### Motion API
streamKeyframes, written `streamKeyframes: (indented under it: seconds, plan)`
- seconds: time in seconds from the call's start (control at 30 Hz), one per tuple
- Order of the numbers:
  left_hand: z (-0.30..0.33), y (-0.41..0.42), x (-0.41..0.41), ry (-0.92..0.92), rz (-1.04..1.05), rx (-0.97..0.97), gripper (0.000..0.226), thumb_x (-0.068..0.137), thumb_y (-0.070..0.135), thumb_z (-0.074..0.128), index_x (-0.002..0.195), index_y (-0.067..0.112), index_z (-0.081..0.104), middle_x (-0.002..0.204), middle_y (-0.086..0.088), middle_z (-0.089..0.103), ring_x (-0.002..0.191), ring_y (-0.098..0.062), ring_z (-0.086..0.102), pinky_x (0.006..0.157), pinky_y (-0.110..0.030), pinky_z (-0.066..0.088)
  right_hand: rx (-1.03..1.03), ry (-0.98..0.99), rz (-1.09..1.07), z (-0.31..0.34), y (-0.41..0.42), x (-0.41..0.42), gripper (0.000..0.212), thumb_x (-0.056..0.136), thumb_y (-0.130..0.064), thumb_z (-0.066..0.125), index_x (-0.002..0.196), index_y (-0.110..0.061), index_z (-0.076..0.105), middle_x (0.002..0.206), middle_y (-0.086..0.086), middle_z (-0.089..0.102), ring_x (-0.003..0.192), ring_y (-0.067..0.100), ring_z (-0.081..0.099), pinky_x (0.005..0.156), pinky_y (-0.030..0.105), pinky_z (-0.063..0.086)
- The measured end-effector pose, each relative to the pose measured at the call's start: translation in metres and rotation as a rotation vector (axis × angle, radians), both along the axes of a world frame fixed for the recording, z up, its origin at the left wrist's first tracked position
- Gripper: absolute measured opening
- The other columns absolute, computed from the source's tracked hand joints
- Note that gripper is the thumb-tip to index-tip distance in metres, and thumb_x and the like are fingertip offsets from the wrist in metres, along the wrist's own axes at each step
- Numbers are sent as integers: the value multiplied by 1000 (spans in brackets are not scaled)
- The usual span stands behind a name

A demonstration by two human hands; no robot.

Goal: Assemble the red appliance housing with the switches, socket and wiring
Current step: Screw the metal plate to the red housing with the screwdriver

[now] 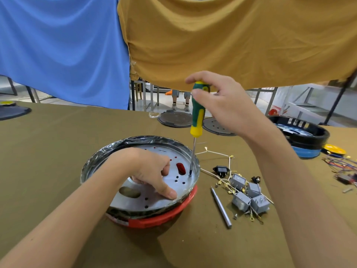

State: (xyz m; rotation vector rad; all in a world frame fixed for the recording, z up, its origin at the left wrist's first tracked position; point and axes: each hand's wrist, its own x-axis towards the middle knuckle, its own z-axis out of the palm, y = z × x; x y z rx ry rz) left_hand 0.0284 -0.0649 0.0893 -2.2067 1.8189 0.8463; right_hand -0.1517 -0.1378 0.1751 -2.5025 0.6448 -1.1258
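Fingers of the right hand (222, 101) curl round the top of a green and yellow screwdriver (197, 111), pinching the handle near its far end. The tool stands almost upright, its long axis running from the handle at the top down to the tip, leaning slightly left as it descends. The tip sits on the silver plate (154, 200) close to its right rim, apparently at a screw or hole there, though that spot is too small to tell for sure.

The left hand (152, 173) presses down on the near side of the same plate, thumb flat towards the near rim, other fingers bent against the metal; it steadies and grips nothing that I can make out. The plate lies inside the red housing (164, 219), which sits on the brown table (58, 151) near the middle, tilted so its far edge rides higher, open face upward.

Just right of the housing lie the grey switches (249, 194), tangled in pale wiring (216, 153), with the black socket (221, 170) beside them and a loose metal rod (222, 207) near the front. Black round covers (175, 118) sit far back.

Risk, as I judge it: the grip is high on the handle, so the tip could skid off and scratch the plate or jab the left hand nearby. The tilted housing could also rock if the left hand eases off.
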Motion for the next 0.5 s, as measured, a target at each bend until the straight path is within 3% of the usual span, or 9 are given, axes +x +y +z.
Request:
streamKeyframes:
  seconds: [0.07, 0.13, 0.2, 0.3, 0.37, 0.43, 0.5]
  plan:
    - [0, 2, -1, -13, -2, -23, 63, 62, 69, 79, 102, 33, 45, 100, 1, 60, 79, -17, 53, 75, -33, 49, -102, -10, -107, -1, -2, -1, 15, 95, -37, 60, 102, -25, 64, 93, -1, 58, 77, 9, 52, 66, 20, 41]
    - [0, 4, -2, -29, -5, -33, 64, 63, 70, 78, 104, 33, 44, 101, 3, 60, 82, -16, 54, 80, -33, 49, -145, -19, -229, -3, -1, 1, 24, 94, -44, 60, 93, -20, 61, 88, 0, 52, 71, 9, 46, 61, 22, 38]
    - [1, 6, -3, -48, -12, -40, 66, 63, 71, 76, 107, 32, 44, 99, 5, 59, 83, -17, 55, 84, -34, 50, -52, -20, -176, -4, -4, 1, 22, 98, -37, 50, 102, -19, 62, 91, -6, 49, 70, 7, 48, 60, 22, 38]
    - [1, 8, -4, -75, -17, -49, 69, 65, 73, 74, 112, 31, 45, 96, 9, 55, 86, -17, 56, 87, -36, 49, 111, -9, -14, 3, -3, -7, 29, 98, -25, 45, 122, -28, 61, 81, -18, 49, 60, -6, 50, 52, 8, 34]
    - [1, 10, -5, -84, -22, -54, 68, 66, 73, 73, 112, 31, 44, 94, 11, 53, 86, -15, 54, 84, -34, 48, -27, 7, -62, 1, -3, -9, 18, 97, -37, 55, 111, -27, 62, 81, -11, 53, 66, 4, 49, 58, 19, 36]
    - [2, 10, -7, -79, -19, -54, 67, 67, 72, 72, 113, 32, 44, 92, 12, 51, 83, -12, 52, 79, -32, 45, -130, -3, -183, -3, 0, -8, 32, 93, -52, 58, 95, -20, 60, 77, -4, 51, 67, 12, 45, 60, 29, 37]
    - [2, 10, -7, -68, -12, -58, 66, 67, 72, 73, 112, 32, 44, 90, 13, 50, 81, -11, 50, 76, -31, 44, -113, -15, -183, -2, 3, -3, 32, 97, -49, 52, 96, -19, 62, 84, -3, 52, 69, 14, 47, 61, 30, 38]
